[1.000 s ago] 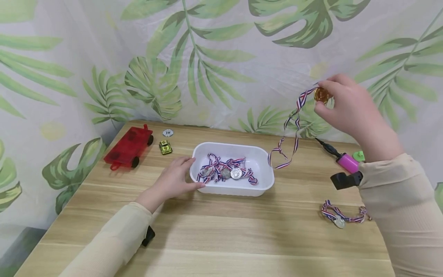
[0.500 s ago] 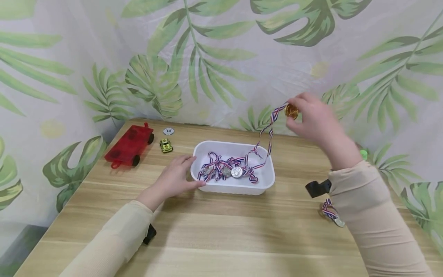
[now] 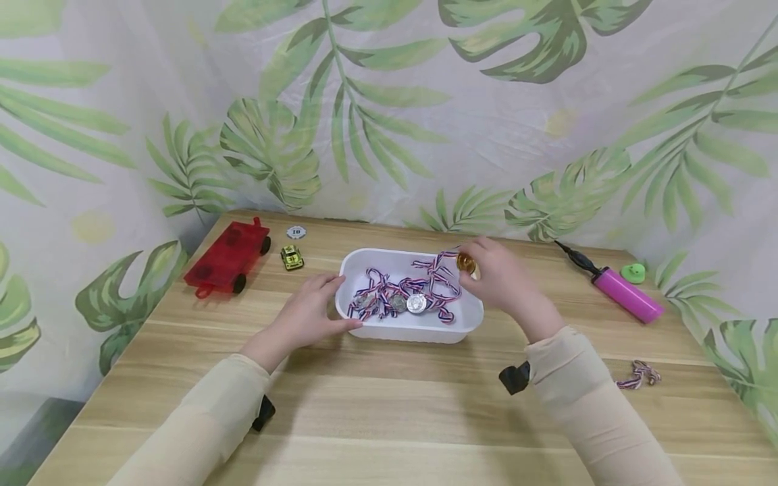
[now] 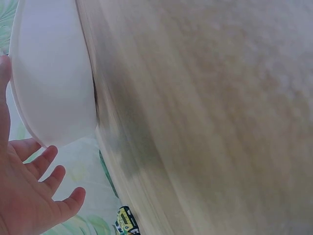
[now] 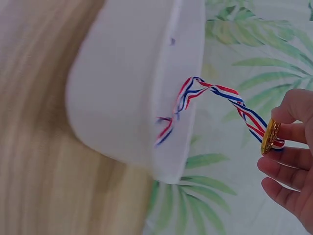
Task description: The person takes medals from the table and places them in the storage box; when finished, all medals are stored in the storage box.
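Note:
A white plastic tub stands on the table, holding several silver medals tangled in red, white and blue ribbons. At its left end, my left hand rests on the rim, thumb toward the front and fingers spread in the left wrist view. Over the tub's right end, my right hand pinches a gold medal between thumb and fingers. From that medal a striped ribbon arcs down into the tub, its far end hidden by the wall in the right wrist view.
Left of the tub are a red toy cart, a small yellow car and a round "10" chip. At right lie a pink pump, a green toy and another striped ribbon, partly behind the right sleeve.
My right hand has moved left and down with the gold medal, and its ribbon has come down into the tub. My left hand has stayed at the rim.

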A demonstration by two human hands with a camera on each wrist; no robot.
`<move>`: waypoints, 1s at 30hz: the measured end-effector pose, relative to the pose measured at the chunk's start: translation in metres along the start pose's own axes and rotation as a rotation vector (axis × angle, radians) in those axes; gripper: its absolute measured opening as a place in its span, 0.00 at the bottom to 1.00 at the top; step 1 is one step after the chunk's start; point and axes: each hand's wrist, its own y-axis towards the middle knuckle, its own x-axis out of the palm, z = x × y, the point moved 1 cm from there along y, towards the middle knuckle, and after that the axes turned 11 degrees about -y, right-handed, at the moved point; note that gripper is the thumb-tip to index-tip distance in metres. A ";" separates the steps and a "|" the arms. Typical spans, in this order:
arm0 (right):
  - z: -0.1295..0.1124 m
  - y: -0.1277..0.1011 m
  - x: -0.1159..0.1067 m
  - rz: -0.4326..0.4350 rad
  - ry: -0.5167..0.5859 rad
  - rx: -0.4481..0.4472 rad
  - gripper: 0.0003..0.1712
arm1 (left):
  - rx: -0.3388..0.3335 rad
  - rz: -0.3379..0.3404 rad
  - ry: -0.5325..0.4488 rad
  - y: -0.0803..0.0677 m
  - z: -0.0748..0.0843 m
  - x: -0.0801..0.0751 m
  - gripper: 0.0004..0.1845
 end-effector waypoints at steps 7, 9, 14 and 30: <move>-0.007 -0.006 0.034 -0.079 -0.018 -0.027 0.20 | -0.001 0.001 0.004 0.000 -0.001 0.001 0.50; -0.009 -0.005 0.043 -0.140 -0.016 -0.015 0.21 | -0.003 -0.001 0.003 0.000 -0.001 0.001 0.50; -0.012 0.000 0.064 -0.284 -0.040 0.000 0.19 | -0.007 -0.003 0.002 0.000 0.001 0.000 0.50; -0.016 0.006 0.090 -0.339 -0.032 -0.066 0.11 | 0.007 0.002 0.002 0.000 0.001 0.000 0.49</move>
